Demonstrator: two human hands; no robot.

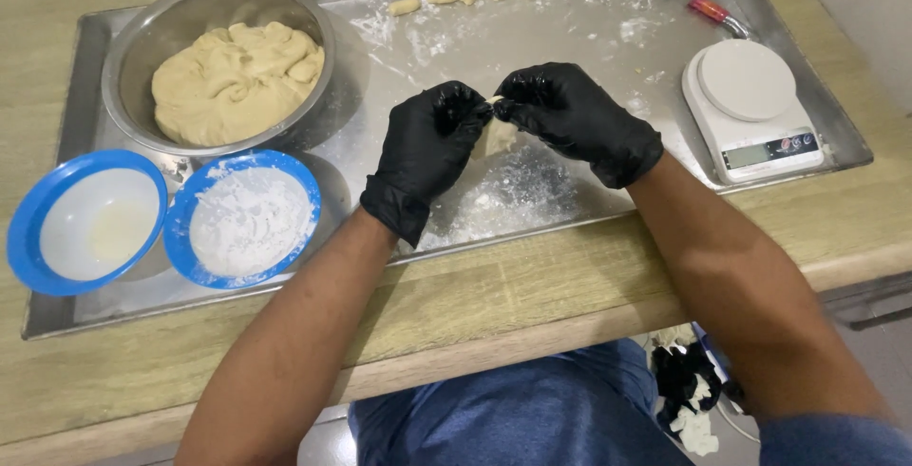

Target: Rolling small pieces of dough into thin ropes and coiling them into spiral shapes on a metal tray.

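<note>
A small piece of dough [496, 133] is pinched between the left hand [429, 148] and right hand [570, 114], held just above the floured tray [589, 24], hanging downward from both sets of fingertips.

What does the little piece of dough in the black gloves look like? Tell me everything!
The dough piece is small, pale cream and soft-looking, dusted with flour. The left hand and right hand, both in black gloves, pinch it at the top between their fingertips, so it hangs just above the floury metal tray. Most of it is hidden by the gloves, so its full shape cannot be told.
</note>
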